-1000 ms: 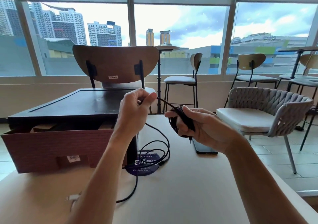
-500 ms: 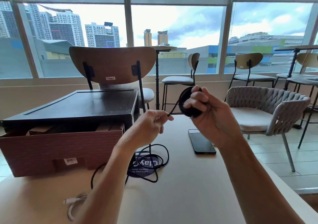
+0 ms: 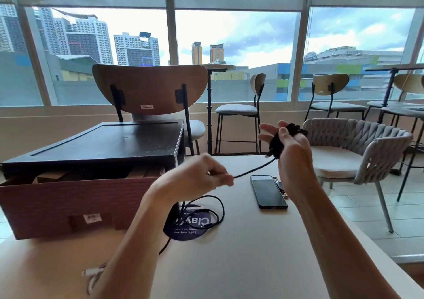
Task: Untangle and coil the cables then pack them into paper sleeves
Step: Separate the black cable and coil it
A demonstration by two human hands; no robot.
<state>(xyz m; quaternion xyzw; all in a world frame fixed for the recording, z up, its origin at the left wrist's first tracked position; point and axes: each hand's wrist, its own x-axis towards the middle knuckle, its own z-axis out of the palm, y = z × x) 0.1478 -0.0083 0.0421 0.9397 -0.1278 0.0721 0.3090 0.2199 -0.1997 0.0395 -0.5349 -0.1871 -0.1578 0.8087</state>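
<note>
The left hand (image 3: 199,177) is closed in a pinch on the black cable (image 3: 252,167). The right hand (image 3: 292,154) is raised above the far right part of the surface (image 3: 252,252) and holds the finished coil (image 3: 278,141), with the thumb pressed across the turns and the other fingers extended past them. The hands are apart, joined by a short, nearly straight run of cable.

The pinch appears to act as a guide that keeps tension on the run, so each new turn should lie flat on the coil. The right hand serves as the former around which turns are gathered. A connector tip shows just below the coil.

The loose length (image 3: 219,209) drops from the left hand and lies in open loops near the middle of the surface, partly over a round blue label (image 3: 190,229). It is judged free to feed, though the loops may snag on each other.

A white cable (image 3: 93,272) lies uncoiled at the near left edge. A phone (image 3: 268,192) lies flat below the right hand, with a small metal band touching its right side. A cardboard box (image 3: 57,202) occupies the left edge, capped by a dark panel (image 3: 103,142). Brown paper items show in its open top, but whether these are the sleeves cannot be told.
</note>
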